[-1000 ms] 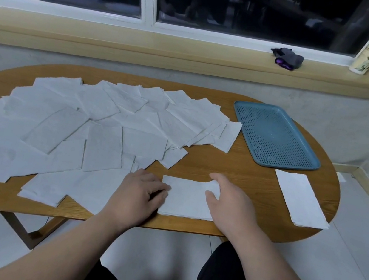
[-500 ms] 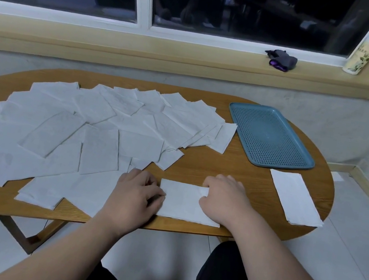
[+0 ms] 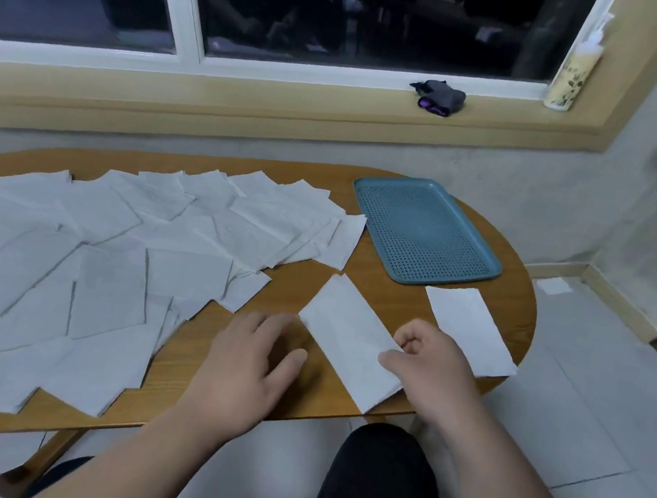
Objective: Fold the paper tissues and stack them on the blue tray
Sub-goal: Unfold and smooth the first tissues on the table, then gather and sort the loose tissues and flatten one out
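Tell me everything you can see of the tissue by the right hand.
The white paper tissue is a long, narrow rectangle, thin and soft-looking, apparently folded. It lies diagonally on the wooden table, its near corner at the front edge. The right hand pinches its right edge; the left hand lies open beside its left edge, contact unclear.

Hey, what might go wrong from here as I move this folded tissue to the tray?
The right hand pinches the folded tissue at one edge only, so it may fall open on the way to the blue tray. The other folded tissue lies at the right edge of the table and a passing arm might knock it off.
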Demonstrator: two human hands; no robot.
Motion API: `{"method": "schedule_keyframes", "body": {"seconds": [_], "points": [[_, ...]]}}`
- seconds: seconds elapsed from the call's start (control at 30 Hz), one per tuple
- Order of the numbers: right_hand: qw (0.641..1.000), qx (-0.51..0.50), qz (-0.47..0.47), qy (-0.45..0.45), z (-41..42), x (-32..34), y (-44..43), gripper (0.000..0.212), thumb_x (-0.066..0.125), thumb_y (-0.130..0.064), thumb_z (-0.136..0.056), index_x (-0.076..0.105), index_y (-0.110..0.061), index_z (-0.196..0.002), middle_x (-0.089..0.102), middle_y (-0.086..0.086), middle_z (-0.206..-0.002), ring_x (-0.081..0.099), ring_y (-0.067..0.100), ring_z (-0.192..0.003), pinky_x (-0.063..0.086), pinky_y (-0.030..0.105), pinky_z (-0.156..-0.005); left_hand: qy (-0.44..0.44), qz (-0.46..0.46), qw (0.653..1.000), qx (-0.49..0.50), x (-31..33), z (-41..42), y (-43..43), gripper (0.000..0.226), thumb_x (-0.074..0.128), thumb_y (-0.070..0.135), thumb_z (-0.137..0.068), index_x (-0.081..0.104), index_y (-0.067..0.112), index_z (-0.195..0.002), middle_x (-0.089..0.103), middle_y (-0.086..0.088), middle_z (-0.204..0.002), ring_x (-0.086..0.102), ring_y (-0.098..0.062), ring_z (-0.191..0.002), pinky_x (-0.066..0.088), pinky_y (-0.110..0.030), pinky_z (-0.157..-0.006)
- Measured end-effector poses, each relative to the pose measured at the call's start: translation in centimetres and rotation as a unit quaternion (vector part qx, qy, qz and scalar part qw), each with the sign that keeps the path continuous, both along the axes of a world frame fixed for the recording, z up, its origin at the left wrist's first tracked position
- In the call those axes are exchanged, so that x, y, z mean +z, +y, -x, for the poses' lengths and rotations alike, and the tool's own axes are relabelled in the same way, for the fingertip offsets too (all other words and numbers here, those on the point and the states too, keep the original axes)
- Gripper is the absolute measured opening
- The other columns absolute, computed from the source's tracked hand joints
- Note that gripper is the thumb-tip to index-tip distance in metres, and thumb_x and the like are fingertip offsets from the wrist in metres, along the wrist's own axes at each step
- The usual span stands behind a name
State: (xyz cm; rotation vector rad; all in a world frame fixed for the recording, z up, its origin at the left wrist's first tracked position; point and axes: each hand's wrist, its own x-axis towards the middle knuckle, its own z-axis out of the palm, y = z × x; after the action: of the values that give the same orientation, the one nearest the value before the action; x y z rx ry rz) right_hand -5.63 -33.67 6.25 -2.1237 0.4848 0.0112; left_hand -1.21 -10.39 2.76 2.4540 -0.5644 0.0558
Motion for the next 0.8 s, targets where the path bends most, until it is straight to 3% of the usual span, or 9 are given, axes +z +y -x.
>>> {"method": "schedule_keyframes", "body": {"seconds": [0.2,0.27,0.37,0.5,0.57,0.6,0.7,0.73,0.8], "points": [[0.983,-0.098,-0.145,-0.053,1.3,0.6,-5.3,0.012,0.072,-0.015,-0.083,0.061,-0.013,-0.083,0.07,0.002,-0.083,0.065,0.019,-0.079,0.042,0.032,-0.061,0.179,0.14,0.973,-0.048,2.2,-0.4,-8.1,0.06,0.042,0.058,-0.098,0.015,0.052,-0.152,0.057,0.019,-0.125,0.056,0.0,-0.107,0.038,-0.015,-0.086],[0.976,-0.117,-0.175,-0.057,1.6,0.7,-6.7,0.01,0.07,-0.008,-0.087,0.06,-0.011,-0.084,0.071,0.001,-0.079,0.066,0.018,-0.076,0.042,0.03,-0.059,0.205,0.153,0.965,-0.064,2.5,-0.9,-10.8,0.061,0.046,0.056,-0.098,0.016,0.053,-0.151,0.062,0.019,-0.114,0.059,0.004,-0.098,0.038,-0.006,-0.073],[0.969,-0.141,-0.195,-0.056,1.7,0.6,-8.4,0.009,0.069,-0.006,-0.088,0.06,-0.009,-0.088,0.072,0.001,-0.082,0.068,0.015,-0.075,0.042,0.026,-0.054,0.218,0.176,0.958,-0.068,2.3,-1.5,-14.3,0.063,0.057,0.044,-0.097,0.025,0.05,-0.15,0.064,0.011,-0.101,0.061,-0.001,-0.09,0.043,-0.006,-0.068],[0.964,-0.156,-0.209,-0.058,1.5,0.9,-10.3,0.008,0.066,-0.003,-0.091,0.058,-0.007,-0.092,0.071,0.006,-0.092,0.067,0.016,-0.081,0.044,0.017,-0.045,0.222,0.229,0.946,-0.062,1.7,-2.2,-17.5,0.062,0.064,0.029,-0.095,0.036,0.041,-0.149,0.058,0.023,-0.11,0.058,0.011,-0.094,0.043,-0.002,-0.07],[0.963,-0.141,-0.221,-0.064,1.2,1.3,-11.0,0.009,0.065,-0.002,-0.092,0.058,-0.007,-0.093,0.071,0.006,-0.092,0.068,0.019,-0.084,0.05,0.02,-0.049,0.253,0.273,0.926,-0.062,1.5,-2.3,-18.5,0.062,0.066,0.027,-0.095,0.036,0.041,-0.147,0.053,0.029,-0.119,0.054,0.022,-0.097,0.044,-0.004,-0.074],[0.964,-0.13,-0.22,-0.07,0.9,1.4,-11.4,0.01,0.065,-0.002,-0.092,0.057,-0.009,-0.092,0.073,0.005,-0.091,0.069,0.021,-0.087,0.055,0.026,-0.056,0.276,0.309,0.908,-0.061,1.2,-2.4,-18.9,0.062,0.066,0.024,-0.095,0.037,0.041,-0.146,0.055,0.025,-0.123,0.057,0.018,-0.101,0.046,-0.008,-0.078],[0.969,-0.096,-0.21,-0.085,0.0,1.9,-12.3,0.012,0.065,-0.003,-0.091,0.057,-0.011,-0.091,0.076,-0.002,-0.09,0.072,0.022,-0.092,0.056,0.045,-0.078,0.356,0.453,0.816,-0.057,0.9,-2.5,-19.6,0.063,0.068,0.007,-0.091,0.046,0.038,-0.141,0.062,0.0,-0.129,0.068,-0.017,-0.11,0.057,-0.032,-0.082],[0.97,-0.09,-0.207,-0.089,-0.2,2.0,-12.6,0.011,0.065,-0.003,-0.091,0.057,-0.011,-0.091,0.076,-0.001,-0.091,0.072,0.024,-0.092,0.055,0.046,-0.078,0.347,0.478,0.805,-0.056,0.8,-2.6,-19.7,0.064,0.07,0.004,-0.088,0.05,0.038,-0.138,0.063,-0.001,-0.129,0.068,-0.023,-0.109,0.058,-0.037,-0.083],[0.971,-0.09,-0.2,-0.091,-0.5,1.8,-13.0,0.01,0.065,-0.003,-0.09,0.057,-0.008,-0.094,0.076,0.002,-0.09,0.071,0.027,-0.092,0.051,0.042,-0.075,0.274,0.475,0.834,-0.05,0.9,-3.0,-19.9,0.064,0.073,0.003,-0.084,0.053,0.039,-0.133,0.066,0.01,-0.123,0.069,-0.015,-0.094,0.057,-0.033,-0.084]]}}
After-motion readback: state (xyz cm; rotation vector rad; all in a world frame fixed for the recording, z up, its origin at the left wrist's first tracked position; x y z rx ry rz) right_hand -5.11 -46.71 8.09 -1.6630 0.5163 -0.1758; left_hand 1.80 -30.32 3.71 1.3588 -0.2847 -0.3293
